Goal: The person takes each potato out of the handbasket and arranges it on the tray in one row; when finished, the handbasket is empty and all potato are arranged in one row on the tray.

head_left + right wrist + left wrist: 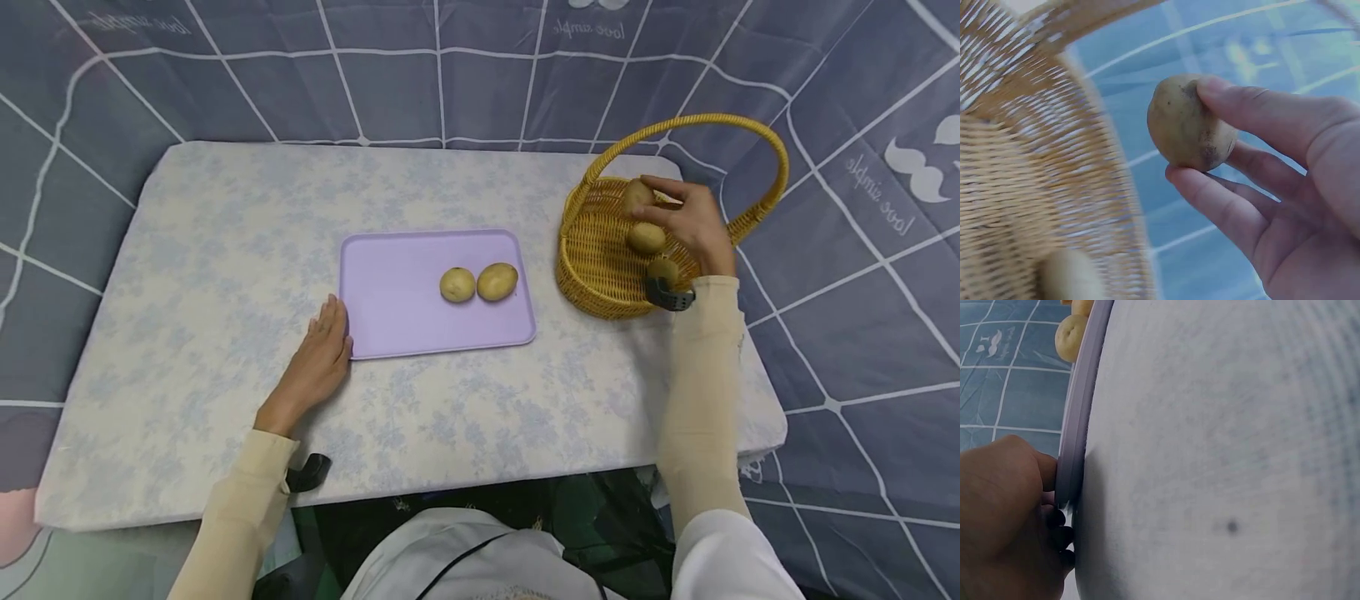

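Pinched in the right hand (693, 225), one potato (637, 196) hovers above the wicker basket (592, 258); two basket potatoes (647, 238) remain, two tray potatoes (477, 283) done, left hand (322, 350) flat against the purple tray (397, 292).

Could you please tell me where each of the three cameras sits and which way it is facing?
Head: worn on the head, looking forward and down at the table, tray and basket; both forearms, left hand and right hand show.
Left wrist: low at the table surface, facing the tray's edge; the left hand touches it.
Right wrist: looks along the palm at the potato pinched by the right hand, beside the basket wall.
Shared: head and right wrist both show the held potato and the basket.
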Motion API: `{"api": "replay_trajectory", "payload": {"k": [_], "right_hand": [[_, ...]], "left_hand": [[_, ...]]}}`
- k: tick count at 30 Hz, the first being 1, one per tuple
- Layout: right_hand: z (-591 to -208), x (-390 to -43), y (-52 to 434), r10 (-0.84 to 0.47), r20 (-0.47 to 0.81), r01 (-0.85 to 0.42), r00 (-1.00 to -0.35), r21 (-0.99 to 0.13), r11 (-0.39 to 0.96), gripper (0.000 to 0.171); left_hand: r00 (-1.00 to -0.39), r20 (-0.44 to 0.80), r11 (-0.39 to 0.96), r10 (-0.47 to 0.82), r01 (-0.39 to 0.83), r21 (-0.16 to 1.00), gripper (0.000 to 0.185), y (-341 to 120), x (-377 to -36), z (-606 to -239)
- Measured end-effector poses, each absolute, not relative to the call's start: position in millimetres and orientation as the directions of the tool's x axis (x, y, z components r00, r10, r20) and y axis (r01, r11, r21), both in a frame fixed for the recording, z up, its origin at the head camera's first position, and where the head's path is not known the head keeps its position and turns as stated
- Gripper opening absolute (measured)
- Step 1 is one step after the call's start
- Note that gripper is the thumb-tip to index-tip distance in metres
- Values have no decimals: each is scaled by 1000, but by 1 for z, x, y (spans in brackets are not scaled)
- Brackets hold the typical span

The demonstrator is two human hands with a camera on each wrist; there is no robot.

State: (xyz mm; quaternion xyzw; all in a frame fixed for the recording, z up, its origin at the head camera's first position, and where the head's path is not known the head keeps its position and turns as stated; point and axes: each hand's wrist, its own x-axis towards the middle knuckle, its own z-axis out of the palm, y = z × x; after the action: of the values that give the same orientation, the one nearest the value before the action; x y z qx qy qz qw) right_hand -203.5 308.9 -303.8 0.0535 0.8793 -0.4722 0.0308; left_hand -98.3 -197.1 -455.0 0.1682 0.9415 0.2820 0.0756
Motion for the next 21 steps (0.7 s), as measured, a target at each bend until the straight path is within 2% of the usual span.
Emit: {"api": "replay_trajectory", "payload": {"k": [5,11,14,17,21], "right_hand": [[-281,-171,292,36,15,4,-999,-880,474,53],[-278,-162,215,-144,100,-150,-985,-905,398,52],[-292,-173,167,-287,110,-218,-952,-900,377,51],[-320,-190,123,-433,127,-310,-892,-870,384,51],[-356,-204,79,-577,73,-426,-813,-751,505,52]], "left_hand": [[-930,-49,786,363,278,552,55,-197,-100,-456],[-929,-52,778,367,276,564,55,-199,-100,-456],[-929,-52,778,367,275,564,55,-199,-99,-456],[-930,-55,782,363,273,560,55,-200,-98,-456],[-931,-48,781,362,275,561,55,-200,-99,-455]]}}
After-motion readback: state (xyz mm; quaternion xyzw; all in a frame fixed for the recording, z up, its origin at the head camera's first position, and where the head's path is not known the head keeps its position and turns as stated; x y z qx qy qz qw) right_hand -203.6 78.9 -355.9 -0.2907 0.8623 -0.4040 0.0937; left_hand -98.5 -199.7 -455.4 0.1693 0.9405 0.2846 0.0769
